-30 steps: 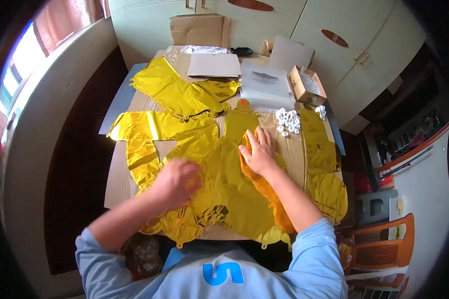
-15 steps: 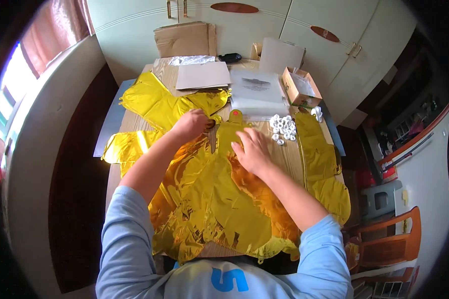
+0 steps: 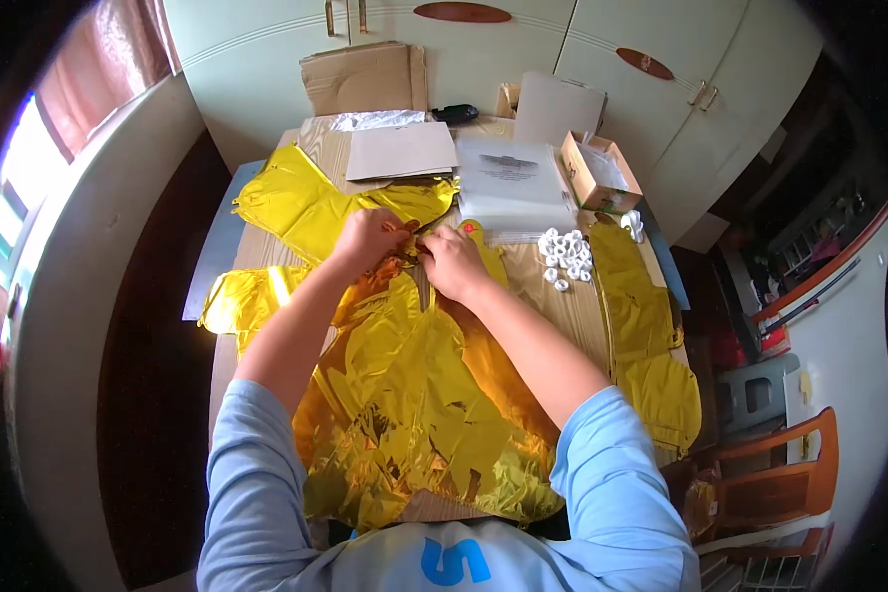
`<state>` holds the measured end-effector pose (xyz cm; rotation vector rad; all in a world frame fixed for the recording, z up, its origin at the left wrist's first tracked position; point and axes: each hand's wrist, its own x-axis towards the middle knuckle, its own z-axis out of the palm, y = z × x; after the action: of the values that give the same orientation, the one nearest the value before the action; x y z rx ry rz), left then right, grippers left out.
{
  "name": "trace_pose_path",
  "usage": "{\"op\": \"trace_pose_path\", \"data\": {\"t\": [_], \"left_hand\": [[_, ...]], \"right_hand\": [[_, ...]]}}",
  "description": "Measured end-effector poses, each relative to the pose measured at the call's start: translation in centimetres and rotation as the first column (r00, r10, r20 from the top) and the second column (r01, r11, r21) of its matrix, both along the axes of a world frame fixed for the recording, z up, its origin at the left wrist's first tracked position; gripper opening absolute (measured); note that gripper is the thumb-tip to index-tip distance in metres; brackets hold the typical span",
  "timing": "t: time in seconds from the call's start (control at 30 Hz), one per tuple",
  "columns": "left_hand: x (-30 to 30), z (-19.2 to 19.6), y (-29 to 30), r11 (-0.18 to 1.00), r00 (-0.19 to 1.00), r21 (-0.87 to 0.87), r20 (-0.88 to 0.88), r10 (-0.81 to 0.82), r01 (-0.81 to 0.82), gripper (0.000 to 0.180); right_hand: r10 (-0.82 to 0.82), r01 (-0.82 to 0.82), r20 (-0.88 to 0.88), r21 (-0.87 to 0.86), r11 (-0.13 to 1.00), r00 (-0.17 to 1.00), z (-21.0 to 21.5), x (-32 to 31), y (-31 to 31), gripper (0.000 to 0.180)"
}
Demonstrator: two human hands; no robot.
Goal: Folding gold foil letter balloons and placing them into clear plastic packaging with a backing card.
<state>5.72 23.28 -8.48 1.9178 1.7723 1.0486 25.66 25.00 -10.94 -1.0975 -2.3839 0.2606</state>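
Observation:
A large crumpled gold foil balloon [image 3: 414, 395] lies flat on the wooden table [image 3: 533, 296] in front of me. My left hand [image 3: 370, 239] and my right hand [image 3: 454, 261] meet at its far edge, fingers closed on the foil between them. Just beyond the hands lies another gold foil piece [image 3: 306, 202], and a third gold foil piece [image 3: 641, 316] hangs over the table's right side. A small heap of white rings [image 3: 565, 255] sits to the right of my right hand.
A clear plastic packet [image 3: 513, 183], a grey sheet [image 3: 400, 150], an open cardboard box [image 3: 597, 168] and flattened cardboard [image 3: 365, 79] crowd the table's far end. Pale cabinets [image 3: 562, 39] stand behind. An orange chair [image 3: 779, 474] is at the lower right.
My left hand has travelled from the near left of the foil up to its far edge. My right hand shifted left to meet it, and both now pinch the foil.

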Motion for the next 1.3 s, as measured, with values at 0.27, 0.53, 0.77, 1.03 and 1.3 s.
{"op": "trace_pose_path", "data": {"t": [0.27, 0.53, 0.77, 1.03, 1.3], "left_hand": [[-0.6, -0.9, -0.4, 0.83, 0.804, 0.248, -0.491, -0.337, 0.499, 0.015], [-0.5, -0.1, 0.3, 0.869, 0.746, 0.061, -0.545, -0.383, 0.49, 0.021], [-0.3, 0.0, -0.1, 0.94, 0.93, 0.019, -0.153, -0.333, 0.34, 0.026], [-0.3, -0.4, 0.6, 0.9, 0.8, 0.017, -0.464, -0.379, 0.437, 0.031], [-0.3, 0.1, 1.0, 0.996, 0.997, -0.077, 0.075, -0.031, 0.037, 0.023]], "right_hand": [[0.058, -0.058, -0.031, -0.014, 0.998, 0.998, -0.4, 0.7, 1.1, 0.03], [0.005, -0.006, -0.08, -0.016, 1.0, 0.997, -0.4, 0.4, 1.1, 0.032], [-0.016, 0.01, -0.115, -0.048, 0.999, 0.993, -0.8, 0.6, 1.1, 0.033], [-0.049, 0.045, -0.092, -0.052, 0.998, 0.994, -0.9, 0.1, 1.4, 0.035], [-0.071, 0.073, -0.196, 0.005, 0.997, 0.978, -1.1, 0.1, 0.9, 0.037]]}}
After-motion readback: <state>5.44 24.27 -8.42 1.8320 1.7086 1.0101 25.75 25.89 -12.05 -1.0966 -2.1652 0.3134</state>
